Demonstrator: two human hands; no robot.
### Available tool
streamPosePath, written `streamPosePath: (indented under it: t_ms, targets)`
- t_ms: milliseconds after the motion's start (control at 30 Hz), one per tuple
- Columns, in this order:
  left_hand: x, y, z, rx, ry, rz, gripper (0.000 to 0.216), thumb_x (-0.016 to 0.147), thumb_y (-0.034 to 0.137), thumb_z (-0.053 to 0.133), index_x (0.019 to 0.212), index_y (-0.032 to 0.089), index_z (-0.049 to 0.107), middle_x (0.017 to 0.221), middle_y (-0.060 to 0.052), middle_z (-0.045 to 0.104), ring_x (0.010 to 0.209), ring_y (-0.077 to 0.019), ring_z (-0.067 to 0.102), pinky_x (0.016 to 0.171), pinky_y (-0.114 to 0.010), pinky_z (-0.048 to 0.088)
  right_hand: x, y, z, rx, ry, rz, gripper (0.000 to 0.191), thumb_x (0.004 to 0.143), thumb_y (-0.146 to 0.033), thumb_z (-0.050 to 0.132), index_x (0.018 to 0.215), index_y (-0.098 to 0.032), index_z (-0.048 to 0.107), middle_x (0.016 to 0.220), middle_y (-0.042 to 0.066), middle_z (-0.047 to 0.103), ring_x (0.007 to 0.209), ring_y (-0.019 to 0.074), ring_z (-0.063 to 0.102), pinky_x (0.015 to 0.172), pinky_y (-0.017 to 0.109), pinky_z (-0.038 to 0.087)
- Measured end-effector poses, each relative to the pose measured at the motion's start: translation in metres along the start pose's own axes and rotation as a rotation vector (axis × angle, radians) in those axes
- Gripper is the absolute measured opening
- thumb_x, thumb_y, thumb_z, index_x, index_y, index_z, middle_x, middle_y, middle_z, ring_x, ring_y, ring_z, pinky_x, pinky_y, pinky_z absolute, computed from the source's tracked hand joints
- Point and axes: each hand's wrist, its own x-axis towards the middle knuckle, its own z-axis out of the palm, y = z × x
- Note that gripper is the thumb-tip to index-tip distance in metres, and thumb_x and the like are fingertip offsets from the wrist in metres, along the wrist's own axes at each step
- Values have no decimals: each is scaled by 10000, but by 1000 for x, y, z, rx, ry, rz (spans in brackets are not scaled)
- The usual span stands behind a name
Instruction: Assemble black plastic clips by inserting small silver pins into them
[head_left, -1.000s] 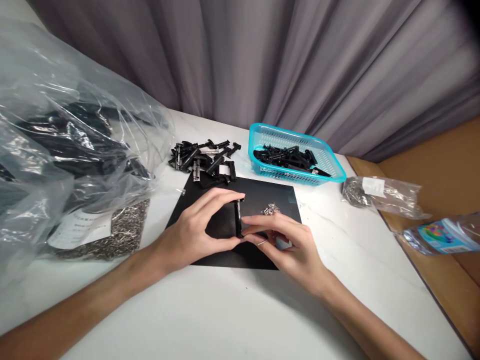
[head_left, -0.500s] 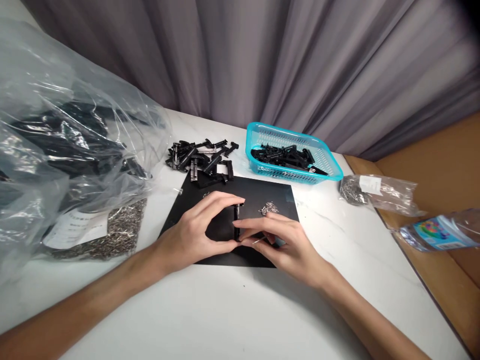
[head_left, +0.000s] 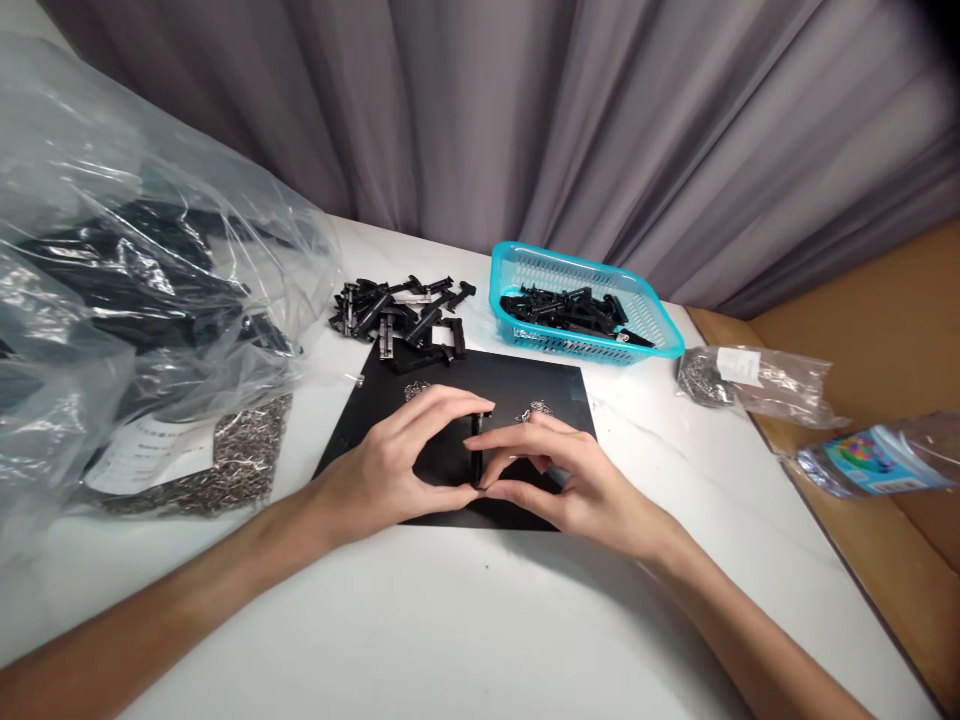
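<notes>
My left hand (head_left: pixel 390 465) pinches a small black plastic clip (head_left: pixel 475 452) upright between forefinger and thumb, just above a black mat (head_left: pixel 555 385). My right hand (head_left: pixel 574 480) meets it from the right, forefinger and thumb curled against the same clip. A little heap of small silver metal bits (head_left: pixel 537 410) lies on the mat just behind my right fingers. Another small silver heap (head_left: pixel 415 389) lies behind my left fingers.
A pile of black clips (head_left: pixel 409 318) lies behind the mat. A turquoise basket (head_left: pixel 660 325) holds more black parts. A big clear plastic bag (head_left: pixel 127 260) with black parts and a bag of metal bits (head_left: pixel 240 460) fill the left. Small bag (head_left: pixel 750 380), bottle (head_left: pixel 877 460), brown surface at right.
Both hands have stayed at the clip. My right fingers have curled from stretched flat into a pinch against its right side. The view has shifted slightly.
</notes>
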Motion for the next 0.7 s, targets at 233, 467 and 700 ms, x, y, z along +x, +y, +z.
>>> streamPosePath:
  t_ms: [233,467,700]
  targets:
    - [1,1,-2,-5,-19,21,574,849,135,740,1372,231,524,1301,-77,655,1238,-234,639,1103,-348,528,0,-2,3,45,10,49,234,1006,-298,680,1237,-278,647,961,-9,780,828,170,568,796,331,420]
    - [-2,0,0,81,44,94,549,876,164,734,1390,195,543,1233,-87,675,1160,-225,675,1066,-329,553,1,7,16,372,115,276,402,862,-396,831,971,-260,469,924,-25,709,719,137,472,669,287,374]
    - [-3,3,3,201,68,161,590,860,160,752,1411,176,540,1192,-100,704,1122,-239,705,1084,-375,564,2,14,25,485,111,324,446,826,-425,854,917,-248,455,809,-40,676,698,134,483,646,283,335]
